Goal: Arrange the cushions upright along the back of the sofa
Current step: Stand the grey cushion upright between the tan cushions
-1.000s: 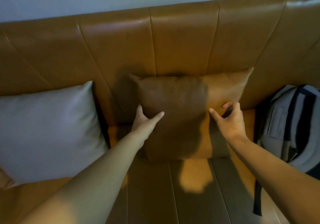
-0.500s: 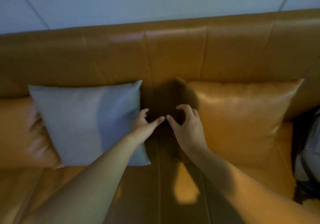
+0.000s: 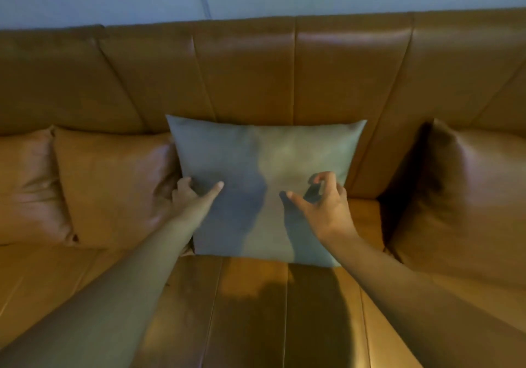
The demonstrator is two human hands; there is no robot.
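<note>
A matte grey square cushion (image 3: pixel 264 188) is leaning upright against the glossy tan leather sofa back (image 3: pixel 250 71). The left hand (image 3: pixel 190 199) is gripping its nine o'clock edge, thumb across the front; the right hand (image 3: pixel 324 205) is hovering at three o'clock, fingers curled and spread, holding nothing. Bare seat is showing at six o'clock.

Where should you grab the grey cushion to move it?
Probably by its two side edges, one hand on each, reaching in from the front. The grey cushion stands upright against the sofa back, its back hidden; the left hand is already at its left edge.

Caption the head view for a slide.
Both hands, left hand and right hand, reach the upright grey cushion against the sofa back.
</note>
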